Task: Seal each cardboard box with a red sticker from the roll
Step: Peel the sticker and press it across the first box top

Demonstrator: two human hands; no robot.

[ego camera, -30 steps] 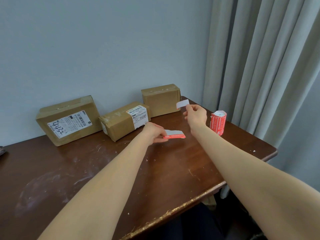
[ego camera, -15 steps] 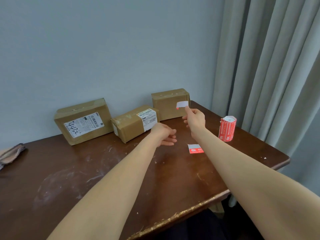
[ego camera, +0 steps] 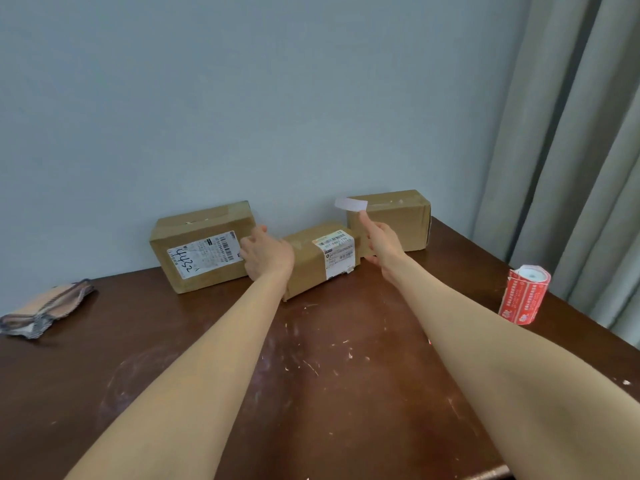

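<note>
Three cardboard boxes stand in a row against the wall: a left box with a handwritten label, a smaller middle box and a right box. My right hand pinches a sticker, white back toward me, held up in front of the right box's top left corner. My left hand reaches between the left and middle boxes with loose fingers at the left box's right end. The red sticker roll stands upright at the table's right side.
A folded striped cloth lies at the table's left edge. The brown table carries white scuffs. Grey curtains hang at the right, just behind the roll. The wall is directly behind the boxes.
My left hand let the torn-off strip drop onto the table, then reached forward to the boxes. My right hand carried the sticker closer to the right box.
</note>
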